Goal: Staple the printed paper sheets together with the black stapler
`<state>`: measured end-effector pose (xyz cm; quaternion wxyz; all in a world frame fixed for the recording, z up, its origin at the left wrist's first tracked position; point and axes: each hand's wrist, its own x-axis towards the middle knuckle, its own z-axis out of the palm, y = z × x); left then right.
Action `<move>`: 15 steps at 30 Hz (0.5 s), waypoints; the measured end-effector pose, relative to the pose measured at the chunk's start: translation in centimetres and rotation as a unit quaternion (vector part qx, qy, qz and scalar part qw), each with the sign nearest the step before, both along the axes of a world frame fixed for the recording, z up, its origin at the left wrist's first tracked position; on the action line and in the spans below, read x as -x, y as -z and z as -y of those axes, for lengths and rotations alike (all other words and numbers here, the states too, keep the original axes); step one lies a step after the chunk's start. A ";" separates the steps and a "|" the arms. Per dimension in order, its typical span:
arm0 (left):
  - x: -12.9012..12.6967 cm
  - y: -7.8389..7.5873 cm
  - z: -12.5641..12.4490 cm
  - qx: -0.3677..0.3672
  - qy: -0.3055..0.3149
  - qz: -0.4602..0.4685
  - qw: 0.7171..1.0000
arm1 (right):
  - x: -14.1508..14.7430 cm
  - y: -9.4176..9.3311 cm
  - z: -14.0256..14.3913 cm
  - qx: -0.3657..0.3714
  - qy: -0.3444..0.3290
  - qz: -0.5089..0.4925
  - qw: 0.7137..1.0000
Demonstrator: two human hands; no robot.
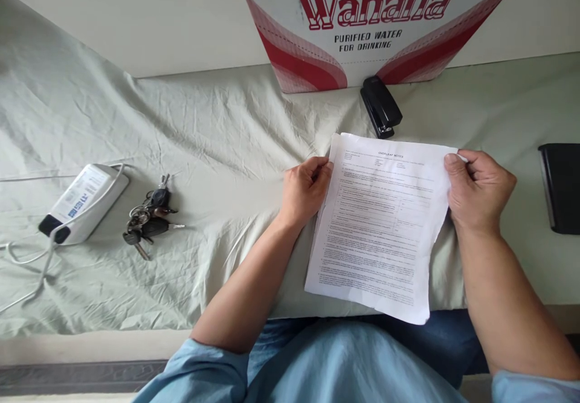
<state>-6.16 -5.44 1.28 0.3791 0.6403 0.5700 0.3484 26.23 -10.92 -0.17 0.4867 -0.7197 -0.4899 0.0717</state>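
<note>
A thin stack of printed paper sheets [378,228] is held above the pale green cloth [203,131], its lower edge hanging over the near edge toward my lap. My left hand [304,190] pinches the stack's upper left edge. My right hand [478,188] grips its upper right corner. A black stapler [380,106] lies on the cloth just beyond the top of the sheets, apart from both hands.
A white and red Wahaha water carton [371,22] stands at the back behind the stapler. A bunch of keys [149,216] and a white power adapter [84,202] with cable lie to the left. A black object [562,186] sits at the right edge.
</note>
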 end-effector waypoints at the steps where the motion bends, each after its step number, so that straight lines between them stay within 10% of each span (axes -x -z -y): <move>1: 0.0 0.0 0.0 0.005 -0.001 0.002 1.000 | 0.0 -0.1 0.0 -0.002 -0.001 0.000 1.000; 15: 0.1 -0.2 -0.1 0.001 -0.014 0.001 1.000 | 0.7 -0.5 -0.3 -0.040 0.020 -0.007 0.999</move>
